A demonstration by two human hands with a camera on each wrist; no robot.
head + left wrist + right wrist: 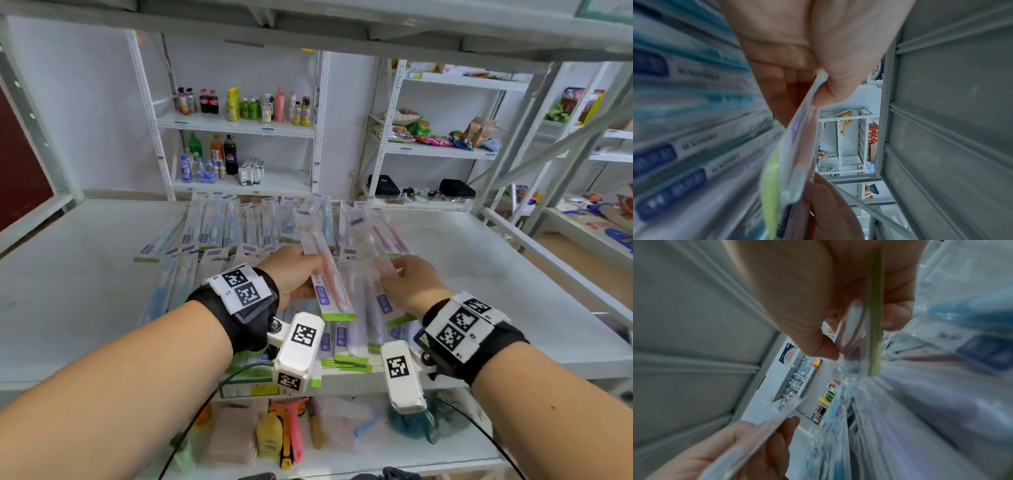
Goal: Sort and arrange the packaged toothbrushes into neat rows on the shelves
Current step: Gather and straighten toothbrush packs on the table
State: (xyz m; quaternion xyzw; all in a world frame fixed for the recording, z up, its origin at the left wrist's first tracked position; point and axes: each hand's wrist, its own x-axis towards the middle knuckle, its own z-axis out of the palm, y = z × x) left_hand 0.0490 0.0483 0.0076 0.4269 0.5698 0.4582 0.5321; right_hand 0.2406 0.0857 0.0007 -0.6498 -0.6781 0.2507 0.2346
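Observation:
Many packaged toothbrushes [239,229] lie in loose overlapping rows on the white shelf [75,274]. My left hand [291,270] grips a pack with a pink toothbrush [327,274] and holds it tilted above the pile. In the left wrist view the thumb and fingers of that left hand [797,48] pinch the pack [797,146] edge-on. My right hand [411,281] pinches a second pink toothbrush pack [380,246] just to the right. The right wrist view shows this right hand [807,288] closed on the pack's green-edged end [875,321]. Purple packs [356,325] lie under both wrists.
The shelf above [308,20] hangs low over the work area, and a slanted upright [513,154] stands at the right. A lower shelf holds sponges and scrapers [284,435]. Far racks carry drinks [239,106] and snacks [438,137].

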